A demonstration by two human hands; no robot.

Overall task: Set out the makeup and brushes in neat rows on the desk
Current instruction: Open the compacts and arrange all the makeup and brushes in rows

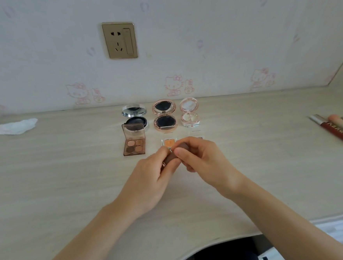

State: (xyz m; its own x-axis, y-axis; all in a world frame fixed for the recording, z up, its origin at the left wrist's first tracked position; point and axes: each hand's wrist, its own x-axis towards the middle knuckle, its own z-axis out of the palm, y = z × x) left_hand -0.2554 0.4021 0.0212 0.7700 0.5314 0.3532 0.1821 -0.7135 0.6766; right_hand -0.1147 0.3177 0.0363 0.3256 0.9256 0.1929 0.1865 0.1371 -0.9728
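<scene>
- Room: pale wallpaper printed with pink cartoon cats; a gold wall socket (120, 40) with a switch is mounted above the pale wood-grain surface (68, 177), whose front edge curves inward at lower right.
- Writing: a dark red tube (341, 133) at the far right edge carries large pale lettering, upside down and not reliably readable. Small print beside the single pans is too small to read.
- Back row, all open, lids raised: silver compact (135, 117), rose-gold compact (164, 115), pale pink compact (190, 114), side by side near the wall.
- Second row: brown four-pan eyeshadow palette (134, 141), lid upright, overlapping the view of the silver compact; an orange single pan (168, 143) to its right, partly hidden by fingers.
- Left hand (151, 178) and right hand (203, 160) both grip a small brown tube (173, 156), fingers curled round it, held above the surface just in front of the second row.
- Far right: further tubes and a peach-tipped item (337, 121) lie beside the red tube.
- Far left: a crumpled white tissue (17, 126).
</scene>
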